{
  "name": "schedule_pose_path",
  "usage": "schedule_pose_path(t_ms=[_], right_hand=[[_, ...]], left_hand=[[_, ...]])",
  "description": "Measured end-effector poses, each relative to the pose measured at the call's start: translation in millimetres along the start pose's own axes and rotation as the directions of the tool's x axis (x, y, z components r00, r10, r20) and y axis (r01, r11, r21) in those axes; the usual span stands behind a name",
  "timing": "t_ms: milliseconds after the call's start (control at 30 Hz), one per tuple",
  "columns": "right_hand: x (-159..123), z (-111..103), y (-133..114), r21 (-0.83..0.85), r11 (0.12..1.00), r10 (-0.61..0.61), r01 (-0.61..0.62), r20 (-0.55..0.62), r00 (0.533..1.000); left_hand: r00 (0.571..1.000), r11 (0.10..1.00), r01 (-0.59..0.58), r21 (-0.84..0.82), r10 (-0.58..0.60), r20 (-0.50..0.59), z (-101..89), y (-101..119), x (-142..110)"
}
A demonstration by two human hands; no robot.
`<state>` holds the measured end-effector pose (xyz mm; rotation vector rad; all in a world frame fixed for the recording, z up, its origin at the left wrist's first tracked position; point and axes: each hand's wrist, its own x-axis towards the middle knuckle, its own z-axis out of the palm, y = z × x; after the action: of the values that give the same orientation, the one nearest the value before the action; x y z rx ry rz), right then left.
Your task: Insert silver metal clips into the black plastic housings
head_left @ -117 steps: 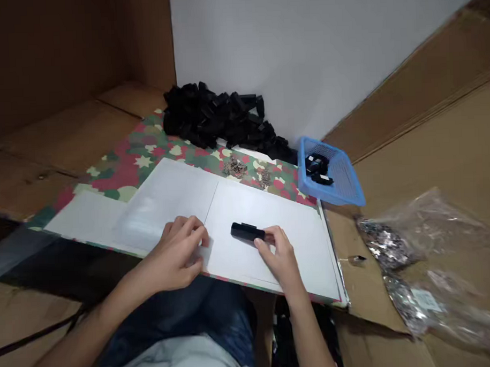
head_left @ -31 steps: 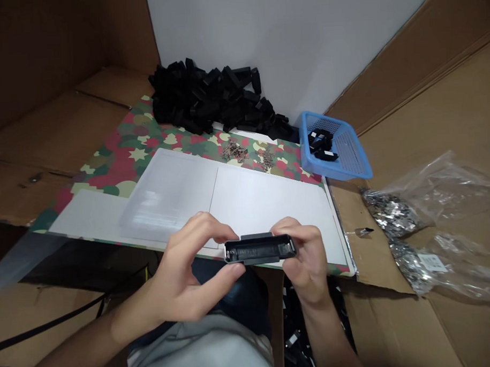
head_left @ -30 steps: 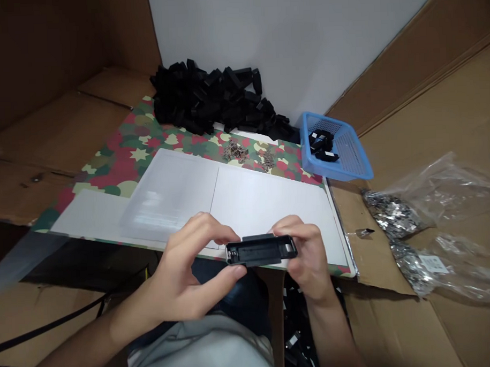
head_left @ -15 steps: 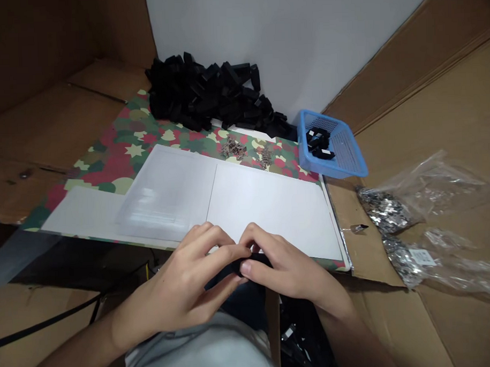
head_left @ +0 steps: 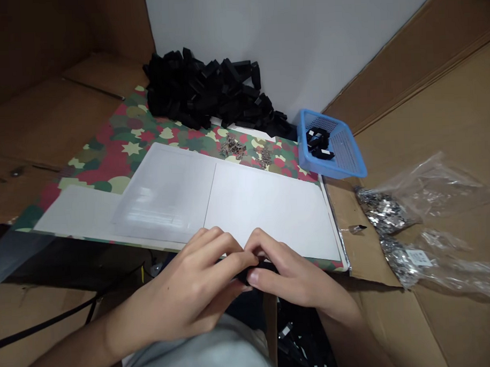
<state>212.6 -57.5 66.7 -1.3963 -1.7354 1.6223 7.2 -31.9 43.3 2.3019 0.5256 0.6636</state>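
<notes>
My left hand [head_left: 192, 281] and my right hand [head_left: 294, 281] meet at the near edge of the white board [head_left: 270, 214], fingers curled around a small black plastic casing [head_left: 258, 271]. Most of the casing is hidden by my fingers, and only a thin dark strip shows between them. Both hands hold it just off the board, in front of my lap. Neither hand touches anything else.
A heap of black plastic casings [head_left: 201, 91] lies behind the camouflage mat [head_left: 103, 167]. Small metal parts [head_left: 232, 147] sit on the mat. A blue mesh basket [head_left: 332, 148] holds black pieces. Bags of metal parts [head_left: 391, 216] lie on cardboard at right.
The casing, earlier held out flat with its hollow side showing, is now turned and mostly enclosed by my fingers. Both hands have come closer together and lower.
</notes>
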Motion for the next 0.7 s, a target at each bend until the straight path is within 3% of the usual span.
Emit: schedule_pose_path(t_ms=[333, 700], right_hand=[[4, 7, 10, 0.175, 0.984, -0.028, 0.041, -0.077, 0.997], [-1, 17, 17, 0.168, 0.982, -0.05, 0.082, -0.184, 0.982]], left_hand=[[1.0, 1.0, -0.002, -0.004, 0.002, -0.003, 4.8, 1, 2], [1.0, 0.999, -0.003, -0.054, 0.003, 0.007, 6.9, 4, 4]])
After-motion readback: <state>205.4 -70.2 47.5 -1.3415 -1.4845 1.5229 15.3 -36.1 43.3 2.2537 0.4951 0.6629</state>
